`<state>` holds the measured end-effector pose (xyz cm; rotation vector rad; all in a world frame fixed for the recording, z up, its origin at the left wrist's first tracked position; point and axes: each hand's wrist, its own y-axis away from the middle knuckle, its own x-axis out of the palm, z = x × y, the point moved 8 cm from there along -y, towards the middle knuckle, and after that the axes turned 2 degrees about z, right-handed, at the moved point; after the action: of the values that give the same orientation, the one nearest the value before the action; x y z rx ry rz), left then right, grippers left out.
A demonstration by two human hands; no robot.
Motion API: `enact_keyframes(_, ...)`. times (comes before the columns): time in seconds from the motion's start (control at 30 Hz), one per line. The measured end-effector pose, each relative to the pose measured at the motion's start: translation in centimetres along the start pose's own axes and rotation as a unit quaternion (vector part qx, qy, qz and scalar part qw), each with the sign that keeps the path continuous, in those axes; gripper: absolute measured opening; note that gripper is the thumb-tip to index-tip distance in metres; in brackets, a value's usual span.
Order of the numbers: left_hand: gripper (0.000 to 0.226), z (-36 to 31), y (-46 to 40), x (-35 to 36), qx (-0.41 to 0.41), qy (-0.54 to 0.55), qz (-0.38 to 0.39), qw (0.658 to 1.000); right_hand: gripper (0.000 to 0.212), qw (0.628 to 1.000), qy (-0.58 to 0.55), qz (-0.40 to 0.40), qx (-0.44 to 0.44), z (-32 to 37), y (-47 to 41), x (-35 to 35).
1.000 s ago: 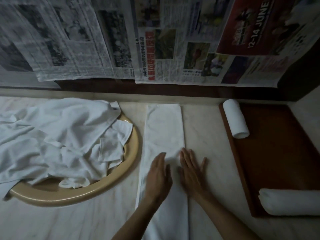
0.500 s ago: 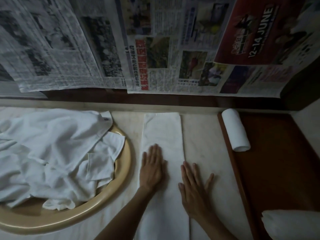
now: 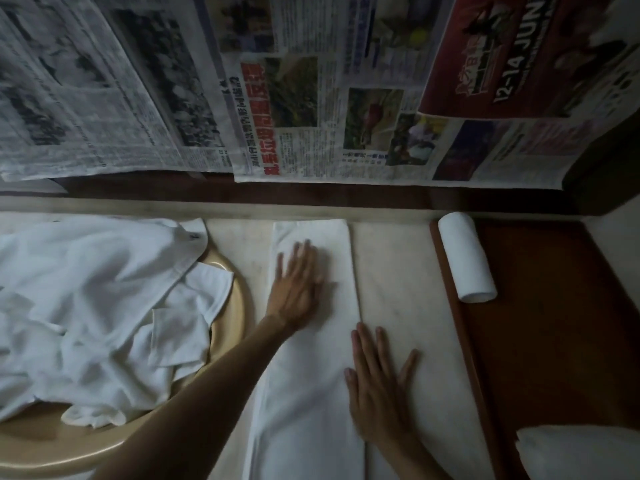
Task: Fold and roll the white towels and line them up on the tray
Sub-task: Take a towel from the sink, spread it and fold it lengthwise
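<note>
Your left hand (image 3: 294, 289) has slid up the folded towel (image 3: 311, 341) toward its far end since half a second ago, while your right hand (image 3: 377, 393) has stayed low at the towel's right edge. Both hands lie flat with fingers straight, gripping nothing; the left one presses on the cloth and is blurred, and the right one rests half on the towel's edge and half on the counter.

You have the pale counter (image 3: 398, 271) bare between the towel's right edge and the tray's left rim. A wall hung with newspaper (image 3: 311, 98) closes the far side, just beyond the towel's far end.

The folded towel is a long, narrow white strip running straight away from you, its edges even and its far corners square.

On your left, the tan basket (image 3: 228, 306) holds a heap of crumpled white towels (image 3: 104, 306) that spill over its far rim. On your right, the brown tray (image 3: 554, 323) carries one rolled towel (image 3: 465, 258) at its far left corner, lying along the rim, and a second roll (image 3: 581, 452) at the near edge, partly out of view.
</note>
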<state>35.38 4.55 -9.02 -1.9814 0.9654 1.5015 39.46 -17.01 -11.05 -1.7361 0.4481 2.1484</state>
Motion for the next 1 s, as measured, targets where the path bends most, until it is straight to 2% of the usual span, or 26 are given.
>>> enact_keyframes(0.03,0.066,-2.2,0.6,1.1,0.091,-0.017,0.024,0.995,0.060,1.000,0.004,0.000,-0.003,0.0,0.1,0.0)
enact_keyframes(0.07,0.064,-2.8,1.0,1.8,0.139,-0.028,0.041,0.989,0.059,1.000,0.008,-0.002,-0.003,-0.1,0.0,-0.1)
enact_keyframes(0.1,0.062,-1.8,0.7,2.0,0.126,-0.034,0.047,0.990,0.061,1.000,0.010,-0.002,-0.004,-0.1,0.0,-0.1)
enact_keyframes(0.13,0.062,0.3,0.1,1.7,0.050,-0.037,0.038,0.997,0.062,1.000,0.011,0.000,-0.007,0.0,0.0,-0.1)
enact_keyframes(0.17,0.061,3.0,-0.3,0.8,-0.061,-0.026,0.020,0.998,0.062,1.000,0.012,0.001,-0.008,0.0,0.0,0.0)
enact_keyframes(0.2,0.060,5.1,0.1,-0.2,-0.165,-0.012,0.006,0.986,0.062,1.000,0.011,-0.002,-0.007,0.0,0.1,0.0)
enact_keyframes(0.23,0.058,5.3,0.9,-0.9,-0.219,0.012,-0.016,0.975,0.062,1.000,0.008,-0.006,-0.008,-0.1,0.1,0.0)
enact_keyframes(0.27,0.056,3.4,1.9,-1.4,-0.210,0.046,-0.054,0.975,0.062,1.000,0.004,-0.010,-0.010,-0.1,0.1,-0.1)
enact_keyframes(0.3,0.054,0.2,3.8,-1.4,-0.150,0.078,-0.086,0.982,0.062,1.000,-0.001,-0.013,-0.013,-0.1,0.2,-0.1)
enact_keyframes(0.37,0.055,-5.9,9.1,0.7,0.012,0.079,-0.046,0.996,0.063,1.000,0.000,-0.020,-0.019,-0.1,0.2,0.0)
enact_keyframes(0.4,0.057,-6.4,11.9,2.0,0.046,0.057,-0.012,0.997,0.063,1.000,0.000,-0.018,-0.018,-0.1,0.2,0.0)
enact_keyframes(0.43,0.057,-5.1,14.0,2.9,0.039,0.036,-0.005,0.999,0.063,1.000,-0.003,-0.012,-0.016,-0.1,0.1,-0.1)
enact_keyframes(0.53,0.053,0.8,18.1,0.9,-0.141,0.044,-0.119,0.982,0.064,1.000,-0.007,0.006,-0.008,0.0,0.0,-0.2)
enact_keyframes(0.57,0.053,0.0,18.6,0.3,-0.155,0.063,-0.138,0.976,0.064,1.000,-0.010,0.009,-0.006,0.1,0.0,-0.3)
enact_keyframes(0.6,0.054,-2.2,18.8,0.4,-0.122,0.078,-0.118,0.982,0.063,1.000,-0.014,0.012,-0.005,0.1,0.1,-0.3)
enact_keyframes(0.67,0.055,-6.5,20.1,2.3,0.007,0.052,-0.050,0.997,0.063,1.000,-0.019,0.023,-0.004,-0.1,0.2,-0.1)
enact_keyframes(0.7,0.056,-6.5,21.0,3.1,0.033,0.029,-0.028,0.999,0.063,0.999,-0.017,0.030,-0.005,-0.3,0.1,0.2)
enact_keyframes(0.73,0.056,-4.8,21.6,3.2,-0.005,0.030,-0.025,0.999,0.063,0.999,-0.015,0.037,-0.004,-0.5,-0.1,0.4)
enact_keyframes(0.8,0.062,0.3,22.9,2.6,-0.170,0.068,-0.064,0.981,0.063,0.999,-0.025,0.038,0.023,-0.9,-0.5,0.3)
enact_keyframes(0.83,0.063,1.0,23.6,2.1,-0.203,0.075,-0.072,0.974,0.063,0.997,-0.039,0.034,0.056,-0.9,-0.1,0.1)
enact_keyframes(0.87,0.061,-0.1,24.0,1.4,-0.176,0.084,-0.077,0.978,0.063,0.994,-0.060,0.026,0.084,-0.4,0.6,-0.1)
enact_keyframes(0.9,0.057,-2.3,24.5,1.1,-0.112,0.084,-0.064,0.988,0.063,0.993,-0.083,0.011,0.087,0.7,2.0,-0.4)
enact_keyframes(0.97,0.056,-5.2,27.1,2.4,0.026,0.055,-0.030,0.998,0.059,0.995,-0.099,-0.012,0.012,4.0,6.4,-0.4)
enact_keyframes(1.0,0.058,-4.9,28.4,2.9,0.046,0.037,-0.024,0.998,0.058,0.996,-0.083,-0.009,-0.028,5.1,8.8,0.1)
